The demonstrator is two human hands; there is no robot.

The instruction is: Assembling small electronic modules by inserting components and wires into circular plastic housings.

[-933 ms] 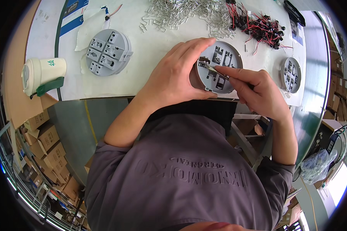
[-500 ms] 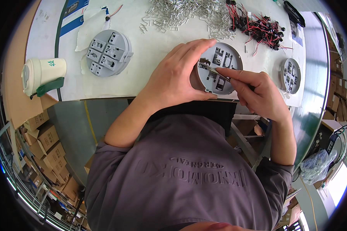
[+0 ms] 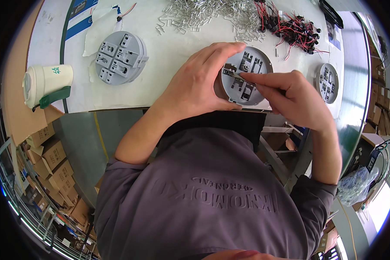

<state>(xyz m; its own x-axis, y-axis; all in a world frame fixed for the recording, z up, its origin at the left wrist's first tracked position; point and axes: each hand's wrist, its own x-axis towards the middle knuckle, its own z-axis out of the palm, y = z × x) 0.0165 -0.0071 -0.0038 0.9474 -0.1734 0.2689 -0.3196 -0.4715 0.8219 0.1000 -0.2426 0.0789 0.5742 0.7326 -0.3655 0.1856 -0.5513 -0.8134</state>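
Note:
My left hand [image 3: 195, 82] wraps round the left rim of a round grey plastic housing [image 3: 235, 90], thumb below and fingers above. The housing is tilted up near the table's front edge, its recessed side with dark slots and small metal parts facing me. In my right hand [image 3: 297, 99] a slim, pointed metal tool [image 3: 238, 77] is pinched between thumb and fingers. Its tip sits inside the housing, at the left slots. Whether the tool is tweezers or a pick I cannot tell, as the fingers cover most of it.
A stack of grey round housings [image 3: 121, 58] stands on the left, beside a cream cup [image 3: 52, 84] with a green handle. Farther back lie a heap of bent metal clips [image 3: 212, 15] and black parts with red wires [image 3: 294, 32]. Another round housing [image 3: 327, 83] is at the right.
My right hand and forearm have shifted a little to the right, the wrist swinging outward. The tool tip stays at the left slots; my left hand keeps its hold on the housing.

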